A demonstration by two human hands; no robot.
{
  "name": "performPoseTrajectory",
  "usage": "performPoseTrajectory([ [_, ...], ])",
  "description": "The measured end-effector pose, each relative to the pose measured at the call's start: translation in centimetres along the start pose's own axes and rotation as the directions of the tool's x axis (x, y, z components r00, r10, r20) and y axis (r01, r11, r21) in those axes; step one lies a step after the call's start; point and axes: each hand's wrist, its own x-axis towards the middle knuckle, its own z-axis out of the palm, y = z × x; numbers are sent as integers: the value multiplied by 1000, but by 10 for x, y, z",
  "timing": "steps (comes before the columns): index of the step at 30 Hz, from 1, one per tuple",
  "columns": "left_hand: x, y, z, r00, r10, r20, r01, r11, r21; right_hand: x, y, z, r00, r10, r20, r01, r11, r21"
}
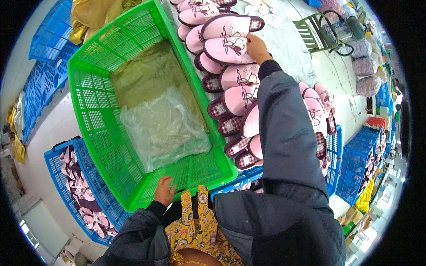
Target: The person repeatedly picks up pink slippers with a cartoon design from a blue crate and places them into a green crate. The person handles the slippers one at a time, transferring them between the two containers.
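My right hand [258,49], arm stretched forward across the table, is closed at the open ends of a pair of pink slippers [225,49] with dark trim and a printed cartoon figure. Its fingertips are partly hidden against the slippers. More pink slippers [239,98] with checked insoles lie in overlapping rows below and beyond it, and my forearm covers some of them. To the left stands a large green plastic basket [100,146]. My left hand [164,191] is curled over its near rim. Crumpled clear plastic [164,128] lies over an olive-coloured sheet [151,71] inside the basket.
Blue crates [100,195] holding more slippers stand at the lower left. Others [355,157] are stacked at the right. A metal-framed chair [313,33] and bagged bundles [366,66] are at the far right. Yellow sacking [88,20] lies beyond the green basket.
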Motion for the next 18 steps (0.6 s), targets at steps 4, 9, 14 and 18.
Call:
performPoseTrajectory([
  [4, 12, 16, 2, 995, 94, 41, -95, 995, 17, -18, -35, -25, 964, -16, -264, 50, 991, 124],
  [9, 58, 59, 11, 962, 237, 133, -240, 971, 10, -114, -80, -95, 904, 298, -306, -90, 833, 547],
  [14, 88, 126, 37, 860, 492, 136, -491, 870, -47, -318, -174, -148, 960, 277, 45, -209, 597, 775],
  [18, 87, 175, 93, 699, 656, 285, -645, 750, -147, -469, -176, -108, 783, 560, 272, -451, 209, 868],
])
